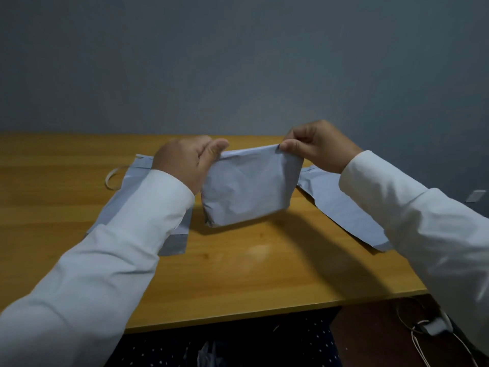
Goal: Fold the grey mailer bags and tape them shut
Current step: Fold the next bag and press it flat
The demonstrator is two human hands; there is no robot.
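A stuffed grey mailer bag (246,186) hangs upright over the wooden table (238,266), its bottom edge near the tabletop. My left hand (188,162) pinches its top left corner between thumb and fingers. My right hand (317,147) pinches the top right corner. A flat grey mailer bag (127,192) lies on the table under my left sleeve. Another flat grey mailer bag (344,210) lies to the right, partly hidden by my right sleeve.
A thin pale strip (112,178) curls on the table beside the left flat bag. The table's front edge runs across the lower frame. Cables and a charger (434,327) lie on the floor at lower right. A grey wall stands behind the table.
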